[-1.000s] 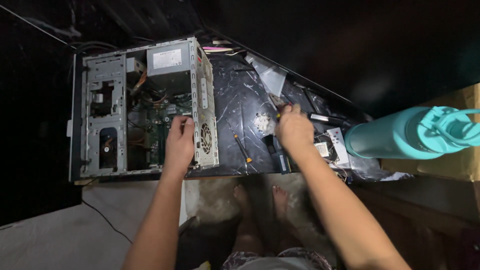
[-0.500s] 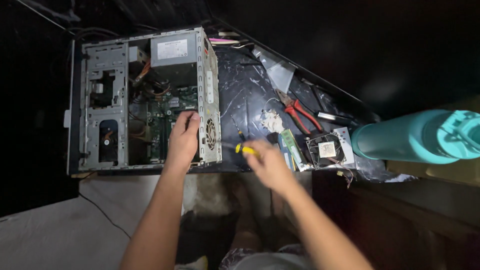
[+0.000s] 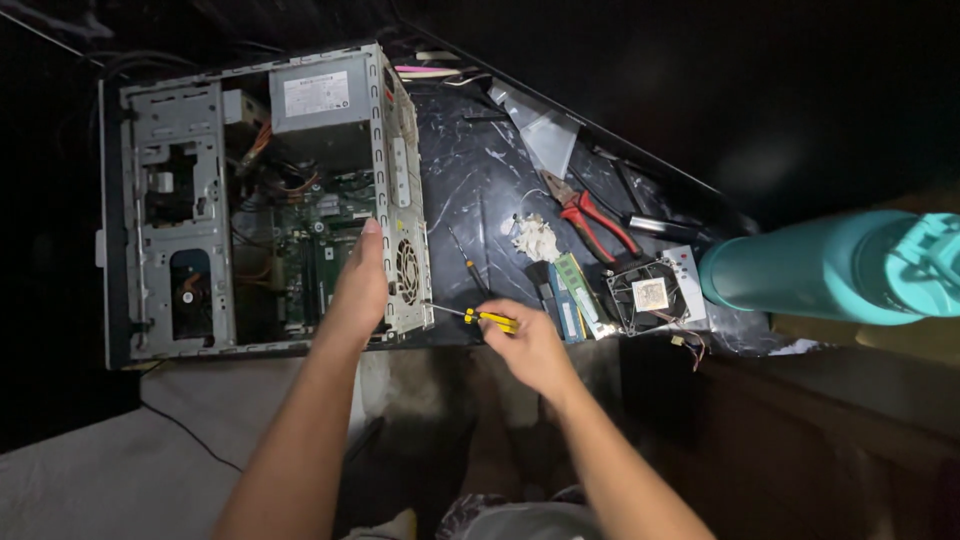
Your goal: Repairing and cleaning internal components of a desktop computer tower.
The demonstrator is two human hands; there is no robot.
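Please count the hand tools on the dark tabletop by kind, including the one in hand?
Screwdrivers: 2, the yellow-handled one in the right hand, a dark one lying on the table.
Pliers: 1, red-handled.
Total: 3.

Dark marbled tabletop carries an open computer case, red-handled pliers, a cooling fan, memory sticks and a teal bottle.
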